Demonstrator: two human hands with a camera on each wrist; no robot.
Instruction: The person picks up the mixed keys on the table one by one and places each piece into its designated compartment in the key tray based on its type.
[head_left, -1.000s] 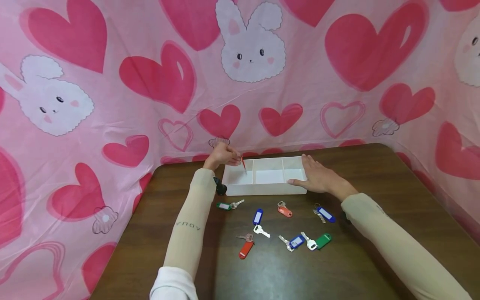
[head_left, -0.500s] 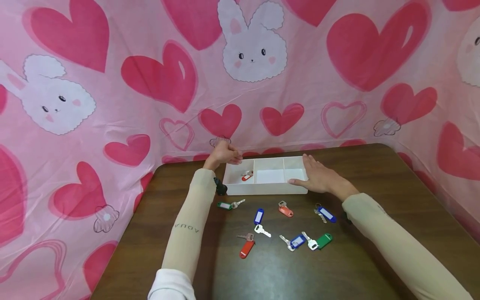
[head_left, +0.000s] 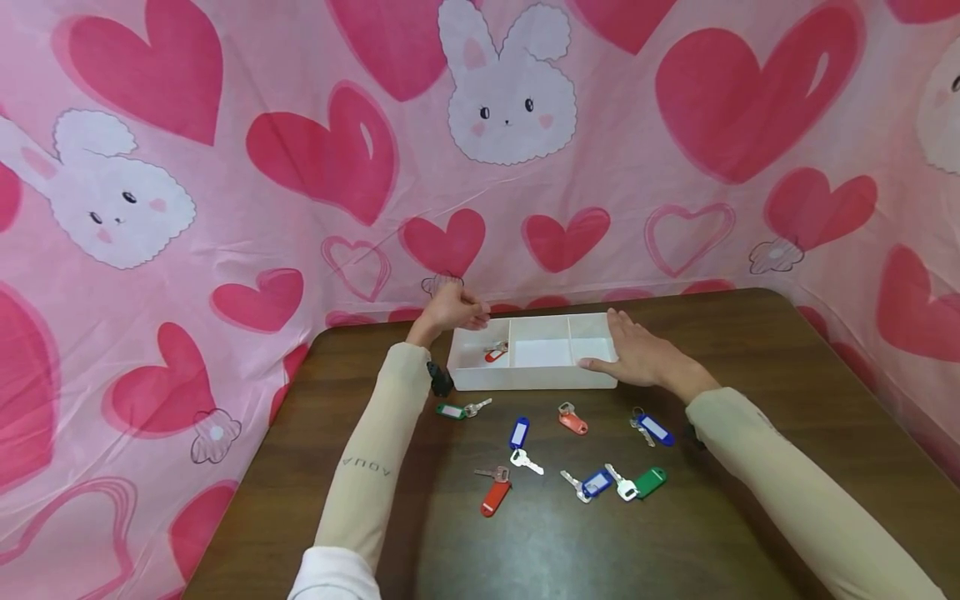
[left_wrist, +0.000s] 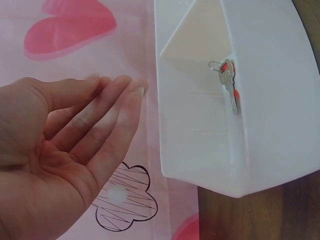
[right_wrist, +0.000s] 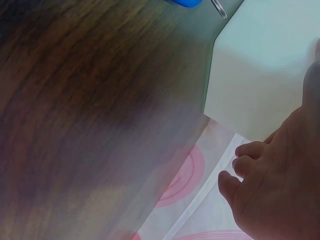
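My left hand (head_left: 452,310) hovers just beyond the back left edge of a white tray (head_left: 535,380) with three compartments. In the left wrist view, that hand (left_wrist: 85,130) holds nothing; its fingers are loosely bent, with the thumb near the fingertips. A key with a red tag (head_left: 496,354) lies in the tray's left compartment, close to the front wall; its metal key (left_wrist: 228,80) shows in the left wrist view. At the tray's right end rests my right hand (head_left: 639,348), fingers straight along the outer side and thumb over the front.
Before the tray lie several tagged keys: green tags (head_left: 451,412) (head_left: 650,482), blue tags (head_left: 519,432) (head_left: 655,429) (head_left: 597,482) and red tags (head_left: 572,422) (head_left: 494,498). A curtain with hearts and rabbits (head_left: 510,108) hangs behind the brown table (head_left: 360,383).
The red-tagged key has left my left hand's fingers and now lies in the left compartment. The left hand stays near the same spot; my right hand remains on the tray's end.
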